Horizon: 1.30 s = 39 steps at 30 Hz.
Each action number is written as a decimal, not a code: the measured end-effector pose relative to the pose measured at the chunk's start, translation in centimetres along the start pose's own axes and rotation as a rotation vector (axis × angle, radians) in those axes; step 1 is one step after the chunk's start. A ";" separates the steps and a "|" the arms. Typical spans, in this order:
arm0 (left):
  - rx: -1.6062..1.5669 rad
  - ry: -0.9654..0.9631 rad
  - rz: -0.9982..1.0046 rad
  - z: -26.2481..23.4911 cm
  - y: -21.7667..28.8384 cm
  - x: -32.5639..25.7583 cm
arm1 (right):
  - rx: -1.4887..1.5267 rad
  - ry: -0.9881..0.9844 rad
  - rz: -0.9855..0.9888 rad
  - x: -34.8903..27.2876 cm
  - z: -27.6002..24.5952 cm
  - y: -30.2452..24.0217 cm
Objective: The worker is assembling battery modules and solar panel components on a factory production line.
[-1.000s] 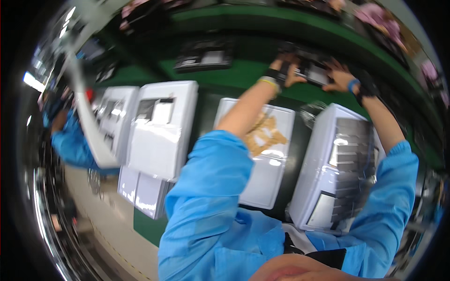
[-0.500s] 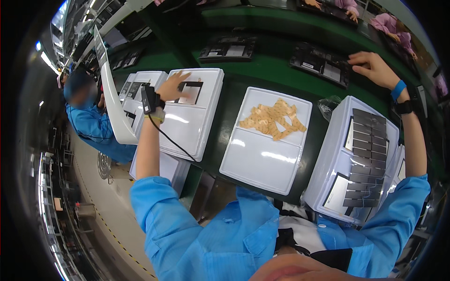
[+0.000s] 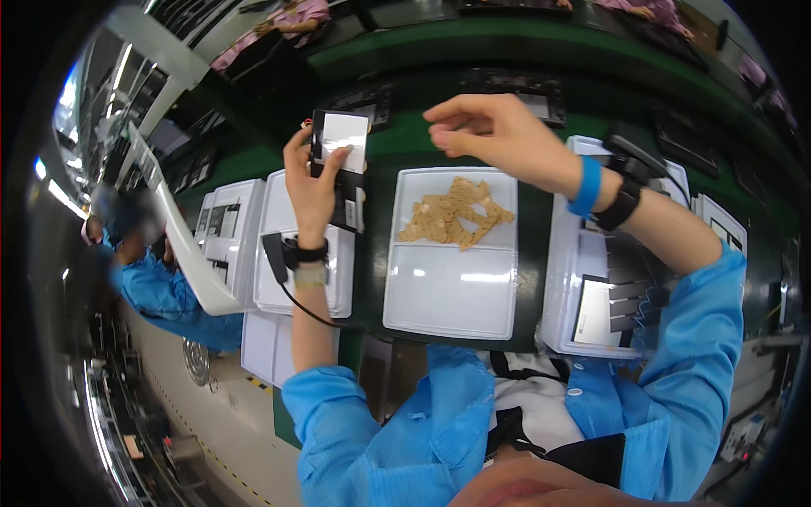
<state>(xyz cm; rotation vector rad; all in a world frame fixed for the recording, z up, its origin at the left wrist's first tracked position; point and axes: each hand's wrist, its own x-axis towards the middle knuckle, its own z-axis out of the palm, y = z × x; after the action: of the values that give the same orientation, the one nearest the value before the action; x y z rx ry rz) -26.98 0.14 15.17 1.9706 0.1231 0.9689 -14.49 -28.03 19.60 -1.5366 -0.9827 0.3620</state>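
Note:
My left hand [image 3: 314,190] grips a flat black battery pack [image 3: 344,137] with a white label, thumb across its face, raised above the far end of a white tray [image 3: 325,283] at the left. The pack's lower part extends below my thumb. My right hand [image 3: 498,135] hovers past the far right corner of the middle white tray [image 3: 448,291], fingers bent and apart from the thumb, with nothing seen between them. Crumpled tan paper strips [image 3: 456,213] lie in that tray's far compartment.
Stacked white trays [image 3: 562,253] at the right hold dark flat strips [image 3: 629,287] and a white-faced piece [image 3: 593,308]. Open dark device chassis [image 3: 541,106] rest along the green bench beyond. A white panel [image 3: 182,232] slants up at the left, near a co-worker in blue [image 3: 173,291].
My left hand has lifted the battery pack from the left tray. My right hand has swung left from the far right toward the middle. The view has shifted.

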 end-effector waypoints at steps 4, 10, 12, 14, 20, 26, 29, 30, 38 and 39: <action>-0.228 0.057 0.004 6.6 2.9 -3.2 | 0.311 0.146 0.069 -0.7 1.2 -0.2; -0.448 -0.039 -0.220 10.6 3.5 -5.0 | 0.308 0.181 0.098 -2.0 -1.5 1.5; -0.636 -0.039 -0.271 11.5 3.5 -5.5 | 0.234 0.228 0.049 -2.0 -2.4 3.2; -0.773 0.027 -0.308 12.4 3.8 -5.7 | 0.186 0.225 0.099 -2.8 -2.5 3.7; -0.564 0.091 -0.354 14.4 4.0 -5.9 | 0.296 0.203 0.247 -5.0 -0.1 0.9; -0.552 -0.217 -0.320 13.7 4.2 -7.0 | 0.239 0.178 0.176 -5.0 0.1 1.7; -0.886 -0.231 -0.382 13.3 4.9 -6.9 | 0.261 0.158 0.037 -4.3 -0.7 3.8; -0.982 -0.169 -0.476 13.2 5.2 -6.7 | 0.109 0.222 0.042 -4.0 -1.9 4.9; -0.692 0.109 -0.323 14.8 4.0 -6.7 | -0.018 0.235 0.048 -6.6 3.4 2.6; -0.691 0.109 -0.328 14.8 4.0 -6.8 | 0.011 0.254 0.065 -6.6 3.8 2.6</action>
<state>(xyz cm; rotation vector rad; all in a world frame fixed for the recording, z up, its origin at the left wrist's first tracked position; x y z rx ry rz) -22.81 -15.31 10.08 1.2194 0.1441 0.7652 -20.09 -30.27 14.36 -1.5629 -0.7330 0.2108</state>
